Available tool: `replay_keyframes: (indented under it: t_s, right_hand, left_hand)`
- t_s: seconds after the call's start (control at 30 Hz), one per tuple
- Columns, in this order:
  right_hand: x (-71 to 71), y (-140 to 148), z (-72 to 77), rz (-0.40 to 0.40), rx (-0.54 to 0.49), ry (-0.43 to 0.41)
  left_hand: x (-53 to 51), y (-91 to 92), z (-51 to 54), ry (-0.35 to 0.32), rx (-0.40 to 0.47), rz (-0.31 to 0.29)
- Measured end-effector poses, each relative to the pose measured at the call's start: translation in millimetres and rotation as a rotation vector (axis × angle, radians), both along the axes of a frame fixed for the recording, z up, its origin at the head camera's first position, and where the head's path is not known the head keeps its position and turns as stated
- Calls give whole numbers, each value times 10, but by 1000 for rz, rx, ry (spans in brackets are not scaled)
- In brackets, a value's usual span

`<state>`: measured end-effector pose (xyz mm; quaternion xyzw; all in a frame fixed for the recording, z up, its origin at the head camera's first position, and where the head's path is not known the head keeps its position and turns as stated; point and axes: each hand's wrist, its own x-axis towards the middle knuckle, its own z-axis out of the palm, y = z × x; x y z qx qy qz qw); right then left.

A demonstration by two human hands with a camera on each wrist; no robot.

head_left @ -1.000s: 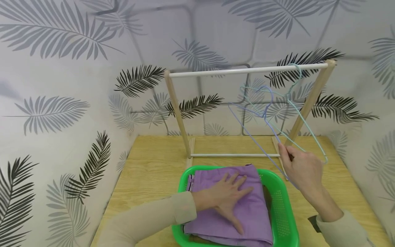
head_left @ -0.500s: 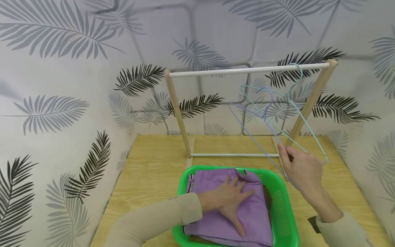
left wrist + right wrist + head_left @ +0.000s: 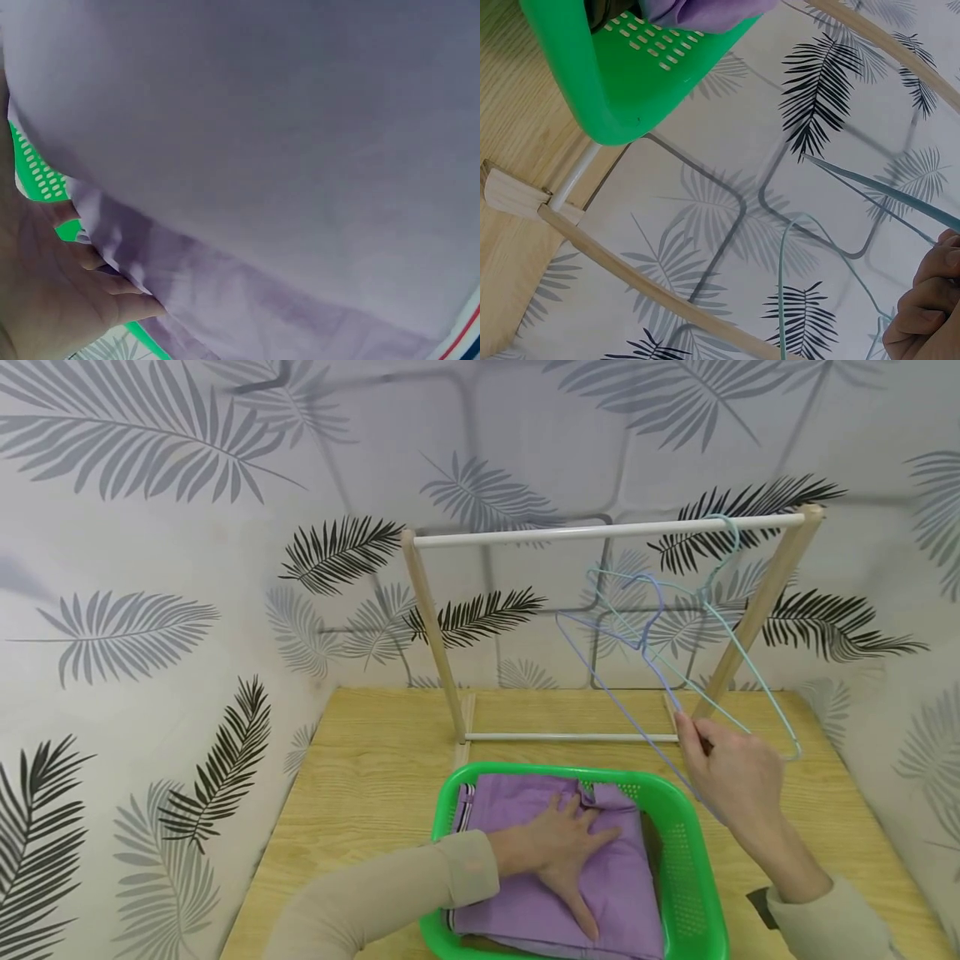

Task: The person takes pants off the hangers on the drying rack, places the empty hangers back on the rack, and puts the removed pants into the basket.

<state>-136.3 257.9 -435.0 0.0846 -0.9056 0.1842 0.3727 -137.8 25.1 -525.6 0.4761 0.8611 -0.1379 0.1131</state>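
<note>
Spread wide, my left hand (image 3: 562, 852) presses flat on a folded purple garment (image 3: 517, 893) with a striped edge, which fills most of a green basket (image 3: 693, 877). In the left wrist view the purple cloth (image 3: 262, 150) takes up most of the picture, with the fingers at lower left. My right hand (image 3: 738, 777) grips a lilac-blue hanger (image 3: 611, 693) by one side, its hook pointing up and away. Curled fingers of the right hand (image 3: 926, 307) show at the edge of the right wrist view. Behind it a mint-green hanger (image 3: 757, 672) hangs from the rack's bar.
A small rack with a white top bar (image 3: 525, 537) and wooden posts (image 3: 435, 635) stands behind the basket on the wood-grain table (image 3: 360, 793). A leaf-patterned wall covering (image 3: 150, 568) encloses the back and sides.
My left hand has shifted slightly right and down over the purple garment, whose far edge has bunched and folded over. The right hand holds the lilac-blue hanger almost still.
</note>
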Motion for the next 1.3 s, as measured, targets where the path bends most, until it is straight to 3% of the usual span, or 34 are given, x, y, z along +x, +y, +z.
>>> replay_keyframes:
  t_s: [0.43,0.67,0.9,1.17,1.3]
  right_hand:
    - [-1,9,0,-10,16,9]
    - [2,2,3,-18,3,20]
    - [2,9,-5,-30,-1,11]
    - [-13,31,9,-26,11,24]
    - [-13,25,9,-26,12,28]
  left_hand:
    - [-25,6,-127,-52,21,42]
    - [-10,-13,-149,-44,43,47]
    - [4,-75,-127,-55,72,30]
    - [18,-153,-18,-102,120,15]
    - [9,-192,18,-72,150,-10]
